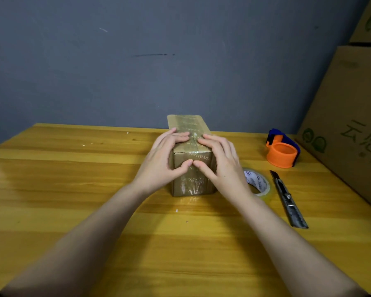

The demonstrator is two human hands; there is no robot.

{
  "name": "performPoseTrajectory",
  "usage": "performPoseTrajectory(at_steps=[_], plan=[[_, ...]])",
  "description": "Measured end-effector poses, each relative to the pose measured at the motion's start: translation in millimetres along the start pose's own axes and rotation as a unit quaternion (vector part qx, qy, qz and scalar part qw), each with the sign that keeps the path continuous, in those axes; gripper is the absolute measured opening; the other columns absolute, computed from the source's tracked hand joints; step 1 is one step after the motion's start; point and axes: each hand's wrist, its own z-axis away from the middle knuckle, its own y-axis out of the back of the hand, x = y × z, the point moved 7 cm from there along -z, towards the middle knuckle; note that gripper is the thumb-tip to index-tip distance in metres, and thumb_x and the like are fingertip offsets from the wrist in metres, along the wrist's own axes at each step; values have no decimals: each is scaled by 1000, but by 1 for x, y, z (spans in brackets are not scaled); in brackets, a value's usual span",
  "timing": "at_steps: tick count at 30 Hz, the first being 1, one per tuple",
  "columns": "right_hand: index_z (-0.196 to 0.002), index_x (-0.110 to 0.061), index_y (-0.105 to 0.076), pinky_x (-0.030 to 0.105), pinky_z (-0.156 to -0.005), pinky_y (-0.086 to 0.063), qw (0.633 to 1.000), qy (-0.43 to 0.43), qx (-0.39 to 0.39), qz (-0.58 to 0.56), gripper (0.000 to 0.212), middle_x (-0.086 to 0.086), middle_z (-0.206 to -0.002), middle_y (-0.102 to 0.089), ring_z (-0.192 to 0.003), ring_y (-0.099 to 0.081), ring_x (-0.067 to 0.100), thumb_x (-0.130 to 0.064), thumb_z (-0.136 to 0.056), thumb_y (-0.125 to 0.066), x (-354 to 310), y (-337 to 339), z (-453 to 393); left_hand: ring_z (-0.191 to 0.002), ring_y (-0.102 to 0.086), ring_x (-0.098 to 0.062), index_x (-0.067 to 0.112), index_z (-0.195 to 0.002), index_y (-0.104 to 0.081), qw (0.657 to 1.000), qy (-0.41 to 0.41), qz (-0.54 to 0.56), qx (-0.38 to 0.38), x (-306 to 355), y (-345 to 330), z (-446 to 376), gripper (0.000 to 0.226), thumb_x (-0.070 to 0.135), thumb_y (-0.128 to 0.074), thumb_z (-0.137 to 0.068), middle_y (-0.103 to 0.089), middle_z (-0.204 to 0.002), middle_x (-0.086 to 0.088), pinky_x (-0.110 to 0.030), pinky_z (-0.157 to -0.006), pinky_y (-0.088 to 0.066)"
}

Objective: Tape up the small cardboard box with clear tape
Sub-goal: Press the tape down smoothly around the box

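**Both hands pressing tape onto the box end: where it could slip**

The left hand (pixel 165 159) lies open and flat against the near left corner of the small brown cardboard box (pixel 190 155), fingers spread over the top edge and the thumb pushed onto the near end face. It grips nothing; it only presses. If that palm bears down harder than its partner, the box could skate sideways on the smooth yellow wooden table (pixel 73 179), and the glossy strip of clear tape (pixel 185 122) running along the lid would crease.

The box stands between the two hands, lengthwise away from the person, its near face already shiny and wrinkled low down. In my judgement trapped air there is the likeliest fault: rubbing from the middle outward too fast would lock those wrinkles in.

The right hand (pixel 220 160) mirrors the left, open, fingertips on the top seam, thumb meeting the other thumb on the end face.

Just beyond the right wrist lies the roll of clear tape (pixel 260 185), partly hidden by it; further right a grey utility knife (pixel 287 199) and, beyond it, an orange and blue tape dispenser (pixel 283 150). A careless sweep of that forearm could knock the roll, or meet the knife.
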Motion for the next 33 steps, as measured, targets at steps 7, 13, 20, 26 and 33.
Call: performPoseTrajectory(at_steps=[7, 13, 20, 26, 33], plan=[[-139, -22, -41, 34, -111, -27, 999, 22, -33, 24, 65, -2, -144, -39, -137, -32, 19, -51, -83, -54, 0, -1, 3, -143, -20, -6, 22, -132, -44, 999, -15, -16, -29, 0, 0, 1, 68, 40, -67, -71, -42, -141, 16, -11, -113, -14], [-135, -24, -42, 35, -112, -29, 998, -15, -43, -51, 68, -5, -140, -37, -135, -33, 13, -44, -74, -66, 1, -3, 2, -144, -13, -2, 26, -134, -41, 998, -18, 1, -67, -3, 0, 0, 67, 43, -62, -74, -35, -144, 22, -7, -112, -9], [-111, -19, -60, 34, -99, -42, 982, -100, 113, -110, 44, -3, -122, -51, -116, -50, 16, -52, -85, -51, -9, -5, 0, -141, -25, -5, 21, -125, -52, 1000, 10, 26, -2, 0, 2, 0, 46, 48, -38, -90, -45, -135, 19, -10, -112, -16], [-115, -17, -59, 24, -98, -37, 985, -82, 116, -97, 44, -3, -125, -51, -117, -49, 15, -50, -86, -52, -6, -8, 2, -142, -22, -8, 18, -131, -47, 1000, -22, -17, -8, 0, -1, 2, 49, 47, -42, -91, -42, -140, 17, -15, -115, -15], [-130, -25, -52, 25, -108, -30, 998, -27, 39, -50, 51, -8, -136, -47, -127, -42, 12, -50, -86, -54, 2, -6, 2, -144, -18, -8, 21, -136, -41, 998, -44, -40, -35, -4, -1, 3, 60, 47, -54, -83, -38, -146, 13, -24, -116, -18]])
